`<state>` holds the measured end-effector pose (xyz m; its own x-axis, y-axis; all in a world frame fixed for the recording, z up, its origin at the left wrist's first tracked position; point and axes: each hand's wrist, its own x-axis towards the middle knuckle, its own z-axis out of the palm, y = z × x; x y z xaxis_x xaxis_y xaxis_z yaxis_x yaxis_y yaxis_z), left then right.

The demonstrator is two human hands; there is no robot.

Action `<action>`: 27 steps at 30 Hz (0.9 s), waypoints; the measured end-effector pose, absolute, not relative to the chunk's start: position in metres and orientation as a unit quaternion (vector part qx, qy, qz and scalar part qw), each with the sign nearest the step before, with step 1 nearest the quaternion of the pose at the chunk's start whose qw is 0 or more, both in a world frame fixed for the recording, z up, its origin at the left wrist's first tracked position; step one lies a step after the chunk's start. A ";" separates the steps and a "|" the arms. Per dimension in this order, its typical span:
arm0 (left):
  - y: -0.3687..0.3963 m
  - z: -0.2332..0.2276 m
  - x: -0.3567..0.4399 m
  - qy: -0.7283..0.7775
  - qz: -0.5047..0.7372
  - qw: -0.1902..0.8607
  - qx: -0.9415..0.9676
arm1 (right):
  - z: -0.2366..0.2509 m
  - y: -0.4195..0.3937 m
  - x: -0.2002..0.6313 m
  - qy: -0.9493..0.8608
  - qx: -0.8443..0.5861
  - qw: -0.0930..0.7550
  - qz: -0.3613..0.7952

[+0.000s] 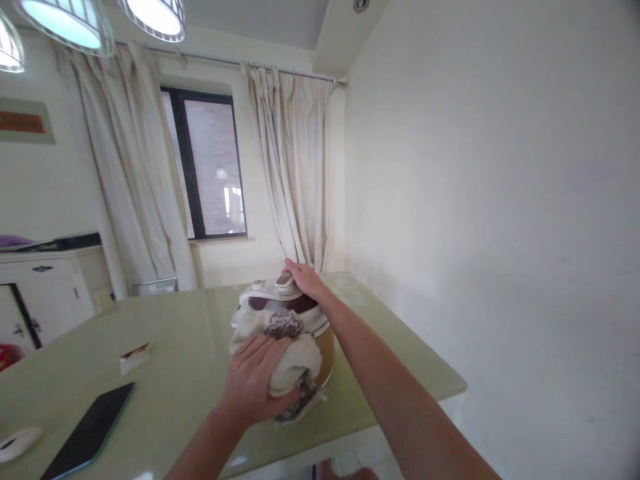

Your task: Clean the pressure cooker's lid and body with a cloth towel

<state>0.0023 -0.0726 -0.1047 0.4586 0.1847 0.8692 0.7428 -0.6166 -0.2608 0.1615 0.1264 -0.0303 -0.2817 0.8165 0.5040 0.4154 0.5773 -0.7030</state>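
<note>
Head view: our left hand (253, 380) presses soft, limp cloth (293, 363) flat against rigid, likely heavy cooker (323, 347); right hand (305, 279) closed over lid handle (284, 283), firmest hold.

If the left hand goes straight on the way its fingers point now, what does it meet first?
The left hand already presses the cloth; straight behind the cloth is the cooker, so probably its side wall comes first.
</note>
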 end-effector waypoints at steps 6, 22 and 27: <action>-0.071 -0.169 -0.009 -0.386 -0.523 0.298 -0.699 | -0.029 0.127 0.161 -0.765 -0.414 0.439 0.227; -0.049 -0.278 0.059 -0.435 -0.259 0.305 -0.806 | -0.029 0.125 0.164 -0.770 -0.394 0.435 0.251; -0.025 -0.209 0.131 -0.416 -0.197 0.281 -0.842 | -0.032 0.128 0.164 -0.773 -0.388 0.433 0.253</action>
<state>0.1307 -0.0249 -0.2088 0.5763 0.5892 0.5663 0.8113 -0.4961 -0.3094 0.1641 0.1277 -0.0317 -0.3242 0.8190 0.4734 0.3817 0.5711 -0.7267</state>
